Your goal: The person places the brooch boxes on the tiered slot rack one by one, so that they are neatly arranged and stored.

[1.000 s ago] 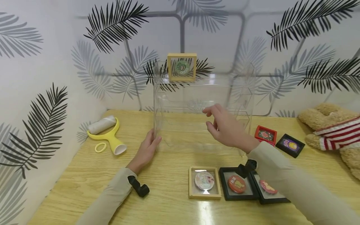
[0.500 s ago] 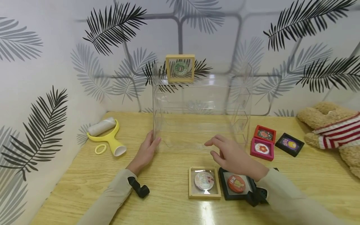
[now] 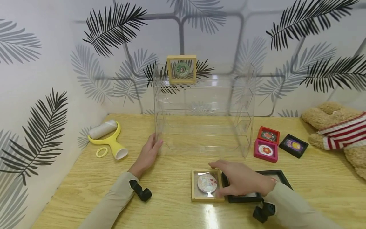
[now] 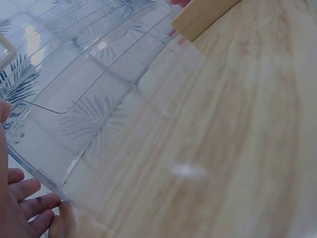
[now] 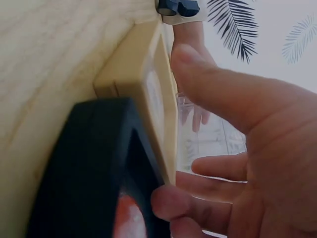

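Note:
A clear multi-tiered rack (image 3: 203, 130) stands upright near the wall. My left hand (image 3: 146, 154) holds its lower left side edge, thumb in front and fingers behind; the left wrist view shows the fingers (image 4: 30, 196) at the rack's corner. Above the tabletop, my right hand (image 3: 243, 179) spreads thumb and fingers beside the right edge of a light wooden frame (image 3: 193, 186) with a round badge, gripping nothing. It partly covers a black frame (image 3: 246, 199). Another wooden frame (image 3: 182, 81) with a green badge sits on the rack's top tier.
Right of the rack lie a red frame (image 3: 269, 130), a pink frame (image 3: 266, 156) and a small black frame (image 3: 298, 153), beside a plush toy (image 3: 328, 116) in stripes. A yellow-handled roller (image 3: 114, 145) and yellow ring (image 3: 98, 152) lie left. Another black frame (image 3: 286, 180) is at the right.
My right hand has come down from in front of the rack to the near wooden frame, its thumb and fingers spreading wider. The left hand stays at the rack's edge.

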Demonstrator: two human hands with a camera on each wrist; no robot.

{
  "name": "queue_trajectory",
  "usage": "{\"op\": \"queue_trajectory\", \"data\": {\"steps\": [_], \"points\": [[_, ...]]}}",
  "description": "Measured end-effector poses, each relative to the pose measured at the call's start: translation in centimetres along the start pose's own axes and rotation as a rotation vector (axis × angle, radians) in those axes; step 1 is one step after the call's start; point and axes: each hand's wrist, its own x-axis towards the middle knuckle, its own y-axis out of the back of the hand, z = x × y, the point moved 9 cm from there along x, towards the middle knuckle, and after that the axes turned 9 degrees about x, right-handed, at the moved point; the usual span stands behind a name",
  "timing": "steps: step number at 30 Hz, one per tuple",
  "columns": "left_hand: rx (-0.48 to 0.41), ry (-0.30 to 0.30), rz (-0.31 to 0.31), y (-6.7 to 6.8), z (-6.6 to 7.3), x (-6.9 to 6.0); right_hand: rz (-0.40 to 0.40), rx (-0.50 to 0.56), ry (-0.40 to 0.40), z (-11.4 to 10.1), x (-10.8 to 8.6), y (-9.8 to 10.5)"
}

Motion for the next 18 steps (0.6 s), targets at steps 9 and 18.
{"op": "queue_trajectory", "data": {"steps": [9, 18], "points": [[0.044, -0.010, 0.018, 0.1, 0.4, -0.2, -0.070, -0.027, -0.038, -0.1, 0.0, -0.8], [0.028, -0.017, 0.032, -0.4, -2.4, 1.2, -0.075, -0.024, -0.048, 0.1, 0.4, -1.3]]}}
